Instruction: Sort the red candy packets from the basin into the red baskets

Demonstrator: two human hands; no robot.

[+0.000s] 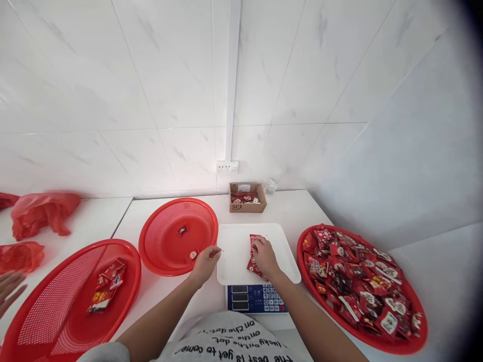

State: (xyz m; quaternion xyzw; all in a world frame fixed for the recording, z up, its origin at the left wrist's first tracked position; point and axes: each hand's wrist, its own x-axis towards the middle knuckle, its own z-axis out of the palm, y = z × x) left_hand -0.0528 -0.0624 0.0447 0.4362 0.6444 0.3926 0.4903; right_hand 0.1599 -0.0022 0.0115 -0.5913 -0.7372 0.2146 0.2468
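My right hand (263,255) rests on a red snack packet (254,263) lying on the white tray (237,251) of a weighing scale (253,297); its fingers curl over the packet's top edge. My left hand (206,261) hovers at the tray's left edge beside a round red basket (166,254), fingers pinched together, with nothing I can make out in them. The red basket holds two small candies (182,230).
A large red basket (56,311) at front left holds a few packets. A red basket (377,342) heaped with several packets sits at right. A cardboard box (247,200) and jar stand by the wall. Red bags (41,211) and another person's hand (9,289) are at far left.
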